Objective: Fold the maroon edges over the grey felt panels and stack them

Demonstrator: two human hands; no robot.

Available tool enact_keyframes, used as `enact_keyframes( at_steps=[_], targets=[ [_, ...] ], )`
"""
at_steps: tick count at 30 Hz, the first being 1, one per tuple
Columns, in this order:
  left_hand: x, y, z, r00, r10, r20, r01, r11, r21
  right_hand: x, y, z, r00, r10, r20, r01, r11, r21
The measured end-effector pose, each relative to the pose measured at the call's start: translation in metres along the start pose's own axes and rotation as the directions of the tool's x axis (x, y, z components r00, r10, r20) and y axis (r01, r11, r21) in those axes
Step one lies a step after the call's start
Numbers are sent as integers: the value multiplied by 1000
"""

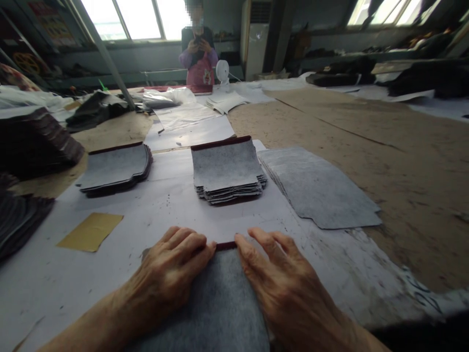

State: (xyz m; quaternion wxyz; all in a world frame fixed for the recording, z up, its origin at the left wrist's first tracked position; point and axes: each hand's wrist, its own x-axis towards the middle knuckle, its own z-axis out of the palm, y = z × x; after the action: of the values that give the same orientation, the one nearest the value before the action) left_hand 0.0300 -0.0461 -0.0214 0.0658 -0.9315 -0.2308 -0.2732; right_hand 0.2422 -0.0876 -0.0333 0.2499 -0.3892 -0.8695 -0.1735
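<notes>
A grey fabric piece (227, 298) with a dark red folded strip along its far edge lies in front of me on the white sheet. My left hand (166, 271) is closed at the left part of that edge, its fingers curled and the thumb pressing by the strip. On the right part of the edge rests the thumb of my right hand (280, 278), whose other fingers are stretched out and apart. Both hands cover the ends of the strip. Beyond them sits a stack of grey pieces (227, 168) with dark red edges.
Another edged stack (117, 166) lies at left, and flat grey pieces (322, 188) fan out at right. A tan card (91, 231) is near my left hand. Dark piles (32, 142) line the left side. Across the table stands a person (200, 54) holding a dark object.
</notes>
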Motion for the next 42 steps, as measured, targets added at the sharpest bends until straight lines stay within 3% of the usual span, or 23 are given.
enact_keyframes(
  at_steps=[4,7,11,14,16,18,21,25,33,42],
  targets=[
    [3,0,1,1000,-7,-11,7,1000,-3,5,1,-3,991,-119,63,115,991,68],
    [4,0,2,1000,4,-18,-3,1000,13,9,8,-5,991,-116,63,104,980,170],
    [4,-1,3,1000,1,-25,0,999,35,8,30,-7,996,73,46,-85,917,390],
    [3,-1,4,1000,-14,-28,14,1000,17,6,44,-10,945,326,32,-303,835,460],
    [4,0,3,1000,-15,-24,15,1000,16,10,42,-10,919,394,-29,-347,838,421],
    [5,2,2,1000,-13,-21,14,1000,20,18,29,-7,941,331,-75,-283,888,363],
    [6,3,2,999,-24,-31,24,1000,8,31,-1,2,984,169,-51,-151,956,252],
    [1,-3,0,999,-37,-29,36,999,-35,37,-23,10,998,40,-45,-39,999,28],
    [-20,-22,-18,996,-83,-13,80,988,-128,34,-18,9,1000,-15,-28,14,1000,-24],
    [-21,-24,-16,1000,-3,22,6,994,-108,38,-14,3,990,-124,72,125,992,-11]
  ],
)
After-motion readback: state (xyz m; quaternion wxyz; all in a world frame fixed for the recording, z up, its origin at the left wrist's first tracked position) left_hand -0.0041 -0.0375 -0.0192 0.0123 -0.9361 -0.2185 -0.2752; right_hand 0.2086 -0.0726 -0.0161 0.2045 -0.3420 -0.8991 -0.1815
